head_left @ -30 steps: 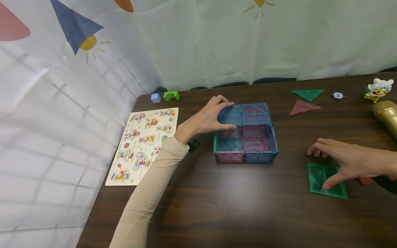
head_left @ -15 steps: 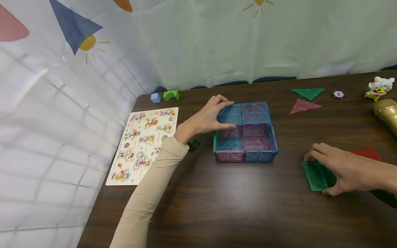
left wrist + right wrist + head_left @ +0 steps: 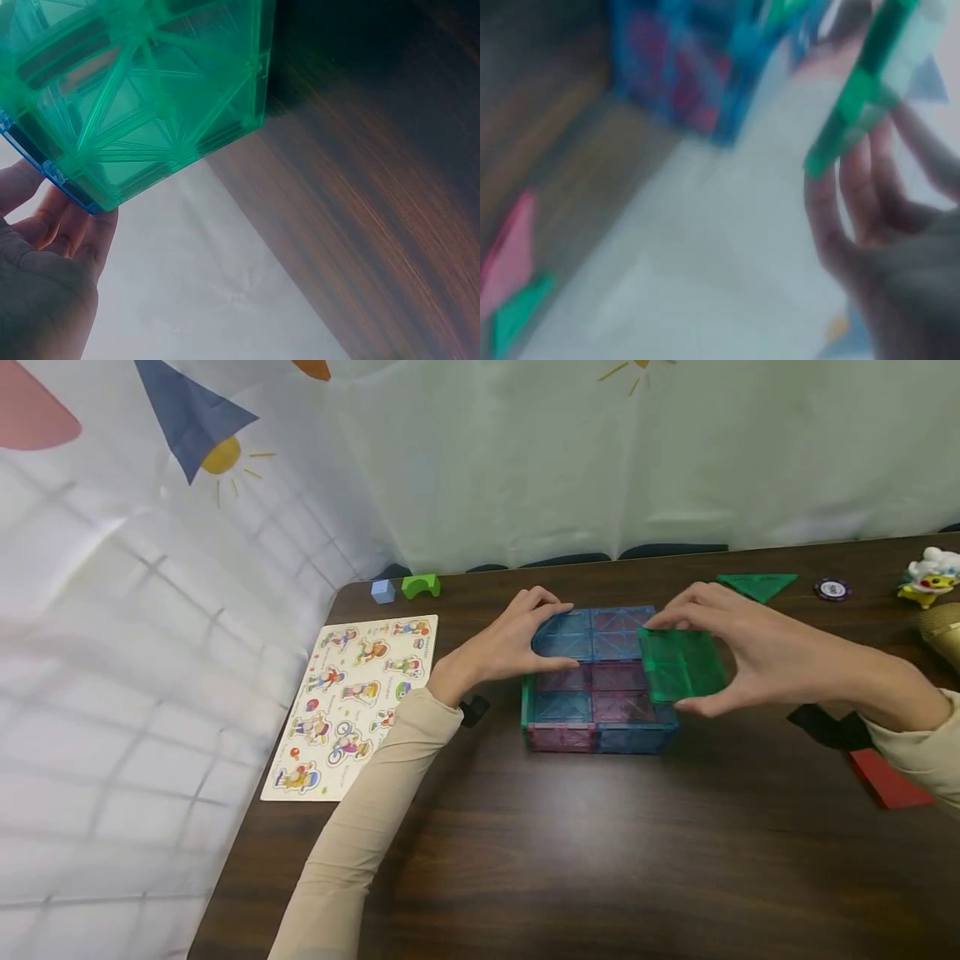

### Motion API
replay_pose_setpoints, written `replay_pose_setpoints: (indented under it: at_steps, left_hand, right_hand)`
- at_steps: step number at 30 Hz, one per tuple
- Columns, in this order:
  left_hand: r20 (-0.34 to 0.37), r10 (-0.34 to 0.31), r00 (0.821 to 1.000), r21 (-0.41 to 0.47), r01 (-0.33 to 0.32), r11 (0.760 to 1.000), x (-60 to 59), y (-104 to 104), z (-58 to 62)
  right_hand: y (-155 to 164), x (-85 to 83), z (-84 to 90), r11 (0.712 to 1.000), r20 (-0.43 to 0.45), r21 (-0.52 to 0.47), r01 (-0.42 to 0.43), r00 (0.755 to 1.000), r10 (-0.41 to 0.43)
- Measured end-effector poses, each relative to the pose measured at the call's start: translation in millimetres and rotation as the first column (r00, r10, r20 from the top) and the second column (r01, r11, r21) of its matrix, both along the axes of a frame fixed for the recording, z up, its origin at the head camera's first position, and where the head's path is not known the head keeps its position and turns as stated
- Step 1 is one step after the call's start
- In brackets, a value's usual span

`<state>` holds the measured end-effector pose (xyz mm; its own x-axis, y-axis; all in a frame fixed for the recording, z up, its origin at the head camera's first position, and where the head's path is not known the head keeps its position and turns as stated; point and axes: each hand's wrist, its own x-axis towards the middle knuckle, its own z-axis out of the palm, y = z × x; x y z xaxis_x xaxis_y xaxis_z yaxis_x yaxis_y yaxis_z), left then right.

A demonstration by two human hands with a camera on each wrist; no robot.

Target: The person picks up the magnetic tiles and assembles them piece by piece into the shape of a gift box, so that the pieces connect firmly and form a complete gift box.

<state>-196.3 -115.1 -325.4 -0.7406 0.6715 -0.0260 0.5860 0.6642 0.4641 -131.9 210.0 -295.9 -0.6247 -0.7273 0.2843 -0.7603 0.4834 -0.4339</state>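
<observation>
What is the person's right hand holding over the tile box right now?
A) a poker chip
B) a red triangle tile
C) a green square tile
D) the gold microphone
C: in the head view the right hand pinches a green square tile by its edges, above the right side of the tile box, while the left hand rests on the box's far left corner.

No legible text anywhere; print on puzzle board (image 3: 352,702) and poker chip (image 3: 835,589) too small to read.
</observation>
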Motion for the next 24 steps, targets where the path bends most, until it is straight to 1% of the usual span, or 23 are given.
replay_pose_setpoints:
  at_steps: [2,5,7,9,13,15,24]
  left_hand:
    - [0.003,-0.003,1.0,-0.003,0.003,1.0,-0.5,1,0.0]
    - [-0.002,-0.007,1.0,-0.011,0.007,1.0,-1.1,2,0.0]
    - [-0.005,-0.008,1.0,-0.011,0.008,1.0,-1.1,1,0.4]
    - [-0.008,-0.006,1.0,-0.011,0.006,1.0,-0.8,0,0.8]
    - [-0.005,-0.009,1.0,-0.01,0.009,1.0,-0.5,0,1.8]
    - [-0.004,-0.011,1.0,-0.006,0.011,1.0,-0.7,0,2.0]
    - [0.004,-0.003,1.0,-0.006,0.003,1.0,-1.2,-1,1.0]
  right_hand:
    - [-17,-2.7,-1.9,0.999,-0.026,-0.002,-0.045,0.999,0.045]
    - [-35,-2.6,-10.0,0.996,-0.039,0.006,-0.093,0.995,0.093]
    - [-42,-1.5,-14.9,0.995,-0.041,0.014,-0.095,0.995,0.095]
    - [-47,-0.8,-18.1,0.996,-0.024,0.026,-0.082,0.996,0.082]
    - [-47,-0.2,-20.6,0.997,0.027,0.058,-0.051,0.998,0.05]
    - [-47,-0.5,-21.5,0.997,0.039,0.056,-0.048,0.998,0.046]
    - [-38,-4.3,-26.6,0.997,-0.016,-0.029,-0.074,0.997,0.074]
